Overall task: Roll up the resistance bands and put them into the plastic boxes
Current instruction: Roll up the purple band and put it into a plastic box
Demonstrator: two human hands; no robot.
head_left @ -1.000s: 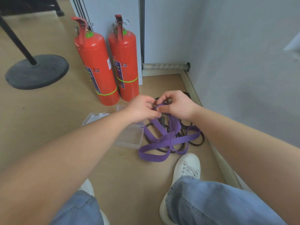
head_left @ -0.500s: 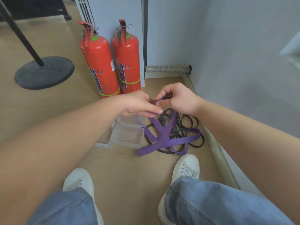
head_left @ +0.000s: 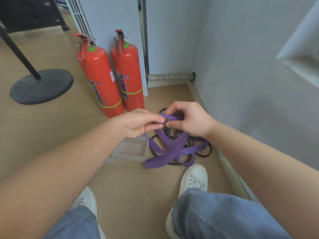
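Observation:
A purple resistance band (head_left: 170, 149) trails in loose loops on the wooden floor, over thinner black bands (head_left: 204, 153). Its upper end is lifted between my hands. My right hand (head_left: 189, 120) pinches a small folded start of the band between thumb and fingers. My left hand (head_left: 139, 122) pinches the same end from the left, fingertips meeting the right hand's. A clear plastic box (head_left: 133, 150) lies open on the floor just below my left hand, partly hidden by my forearm.
Two red fire extinguishers (head_left: 103, 78) stand against a white cabinet behind the box. A black round stand base (head_left: 41, 86) sits far left. A grey wall and skirting (head_left: 227, 163) run along the right. My white shoes (head_left: 194, 178) and jeans are at the bottom.
Both hands stay together on the band's end, working it; the purple loops on the floor have shifted slightly, and the camera has tilted, shifting the scene.

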